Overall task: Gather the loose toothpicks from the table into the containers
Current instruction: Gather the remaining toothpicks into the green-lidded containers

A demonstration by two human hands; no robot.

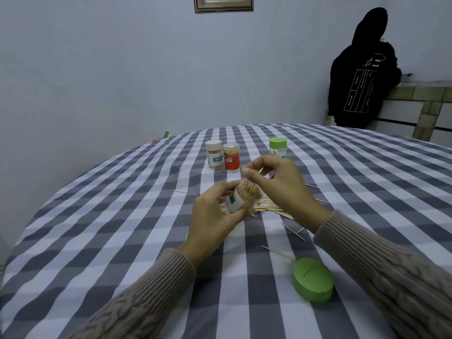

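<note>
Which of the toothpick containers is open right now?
The one tilted in the left hand, the held container, has no lid. The white-lidded, red and green-lidded containers stand capped.

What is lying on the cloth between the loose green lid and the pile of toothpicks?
In the head view, a few single toothpicks lie scattered between the green lid and the pile; otherwise only checked cloth.

A home dining room: checked tablecloth (122,241), framed picture (223,3) on a plain wall.
</note>
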